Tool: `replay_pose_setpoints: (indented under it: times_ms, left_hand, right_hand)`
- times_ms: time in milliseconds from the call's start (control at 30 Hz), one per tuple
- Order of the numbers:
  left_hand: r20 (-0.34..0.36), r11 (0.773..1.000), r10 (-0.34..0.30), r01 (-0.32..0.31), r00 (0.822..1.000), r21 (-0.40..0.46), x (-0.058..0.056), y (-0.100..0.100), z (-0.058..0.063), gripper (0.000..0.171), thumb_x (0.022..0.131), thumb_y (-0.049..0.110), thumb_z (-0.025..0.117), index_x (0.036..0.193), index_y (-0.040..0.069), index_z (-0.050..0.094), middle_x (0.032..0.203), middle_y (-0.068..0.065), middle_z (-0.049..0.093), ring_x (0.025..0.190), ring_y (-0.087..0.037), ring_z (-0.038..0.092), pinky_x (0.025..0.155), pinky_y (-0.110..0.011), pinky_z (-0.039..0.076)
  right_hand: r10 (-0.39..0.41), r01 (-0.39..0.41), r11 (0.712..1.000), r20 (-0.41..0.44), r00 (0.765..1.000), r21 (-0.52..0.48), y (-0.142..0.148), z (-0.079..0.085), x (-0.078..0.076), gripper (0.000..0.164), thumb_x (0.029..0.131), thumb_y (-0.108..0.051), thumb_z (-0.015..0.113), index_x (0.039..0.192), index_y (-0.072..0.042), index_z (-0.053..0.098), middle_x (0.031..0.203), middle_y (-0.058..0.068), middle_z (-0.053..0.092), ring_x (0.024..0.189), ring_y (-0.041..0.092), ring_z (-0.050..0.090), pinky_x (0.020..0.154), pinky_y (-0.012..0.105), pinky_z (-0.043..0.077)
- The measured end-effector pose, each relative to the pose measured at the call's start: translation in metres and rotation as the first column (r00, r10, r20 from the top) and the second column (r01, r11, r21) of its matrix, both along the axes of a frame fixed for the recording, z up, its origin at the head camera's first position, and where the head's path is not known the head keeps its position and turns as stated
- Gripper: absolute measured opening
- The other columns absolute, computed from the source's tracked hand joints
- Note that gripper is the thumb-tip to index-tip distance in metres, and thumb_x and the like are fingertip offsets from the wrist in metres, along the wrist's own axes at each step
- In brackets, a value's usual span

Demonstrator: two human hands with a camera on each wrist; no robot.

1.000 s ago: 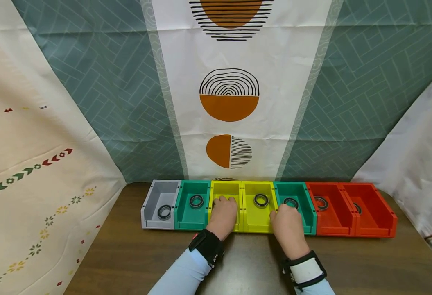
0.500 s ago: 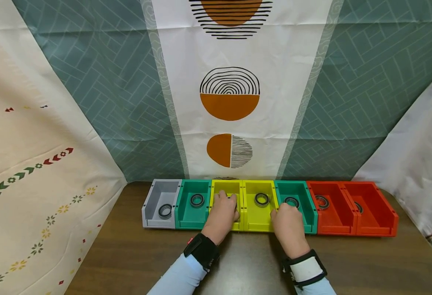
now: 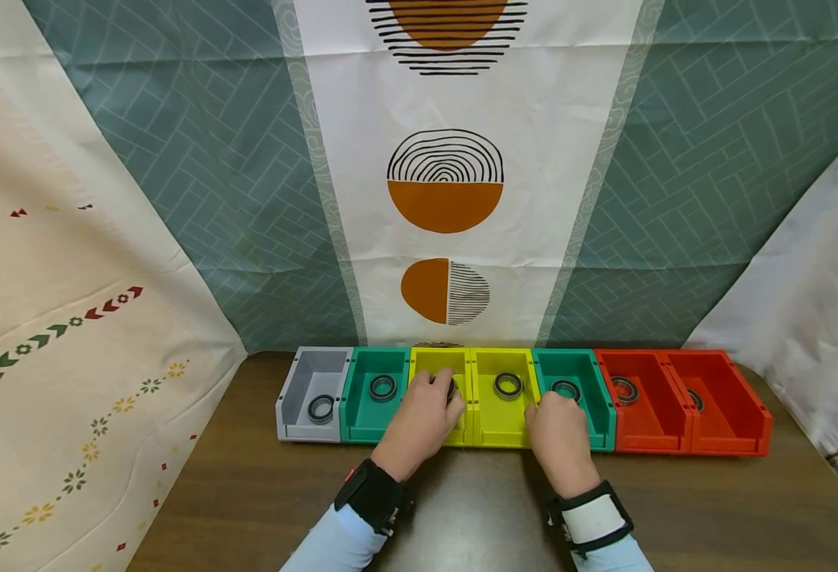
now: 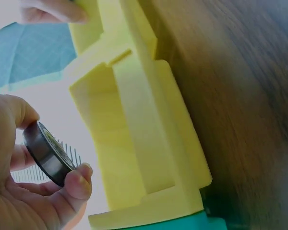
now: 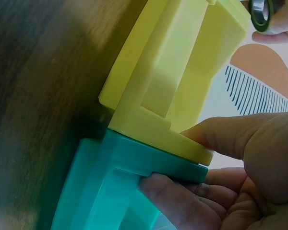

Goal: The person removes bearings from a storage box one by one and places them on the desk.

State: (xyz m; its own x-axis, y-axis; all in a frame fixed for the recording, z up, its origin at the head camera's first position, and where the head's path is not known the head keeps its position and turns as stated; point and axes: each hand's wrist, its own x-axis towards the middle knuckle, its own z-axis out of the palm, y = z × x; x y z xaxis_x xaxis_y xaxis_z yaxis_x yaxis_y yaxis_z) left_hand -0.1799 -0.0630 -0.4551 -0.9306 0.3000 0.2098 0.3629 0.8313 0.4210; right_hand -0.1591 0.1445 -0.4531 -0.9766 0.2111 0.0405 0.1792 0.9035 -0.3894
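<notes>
My left hand holds a ring-shaped ball bearing between thumb and fingertips, over the front of the left yellow bin. In the left wrist view the bearing is tilted and apart from that bin. My right hand grips the adjoining side walls of the right yellow bin and the right green bin. Its thumb is on the yellow side and a finger on the green side in the right wrist view. One bearing lies in the right yellow bin, and another in the green one.
Left in the row stand a grey bin and a green bin; two red bins form the right end. Each holds a bearing, the far right one partly hidden. A patterned cloth hangs behind the wooden table.
My left hand has drawn back from inside the left yellow bin, toward me and slightly left, and the bearing now shows in its fingers. The right hand stays on the bin walls.
</notes>
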Motion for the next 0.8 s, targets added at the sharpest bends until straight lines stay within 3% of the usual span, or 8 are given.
replay_pose_setpoints:
  times_ms: [133, 367, 800]
  left_hand:
    - [0.036, 1.000, 0.004, -0.005, 0.999, 0.024, 0.007, -0.003, 0.003, 0.046, 0.099, 0.046, 0.034, 0.132, 0.016, 0.045, 0.108, -0.009, 0.049, 0.081, -0.014, 0.046, 0.066, -0.022, 0.044]
    - [0.080, 1.000, -0.005, 0.005, 0.997, -0.003, 0.022, -0.009, 0.009, 0.048, 0.095, 0.054, 0.040, 0.127, 0.019, 0.047, 0.107, -0.007, 0.050, 0.079, -0.014, 0.048, 0.069, -0.026, 0.047]
    - [0.008, 0.991, -0.085, 0.085, 0.996, -0.099, 0.049, -0.016, 0.008, 0.042, 0.094, 0.043, 0.052, 0.128, 0.019, 0.049, 0.107, -0.007, 0.052, 0.086, -0.014, 0.047, 0.073, -0.028, 0.045]
  right_hand:
    - [-0.001, 0.001, 1.000, -0.001, 1.000, -0.003, 0.000, -0.001, 0.001, 0.031, 0.088, -0.022, 0.060, 0.086, 0.009, 0.057, 0.065, 0.010, 0.048, 0.054, 0.021, 0.047, 0.046, 0.030, 0.040]
    - [-0.002, 0.002, 1.000, 0.000, 1.000, -0.013, 0.000, -0.002, 0.001, 0.031, 0.089, -0.022, 0.060, 0.088, 0.009, 0.057, 0.065, 0.009, 0.048, 0.054, 0.021, 0.046, 0.046, 0.029, 0.040]
    - [-0.007, 0.008, 1.000, 0.013, 1.000, -0.003, 0.001, -0.004, -0.001, 0.033, 0.089, -0.024, 0.060, 0.089, 0.009, 0.057, 0.066, 0.009, 0.047, 0.056, 0.021, 0.047, 0.047, 0.029, 0.039]
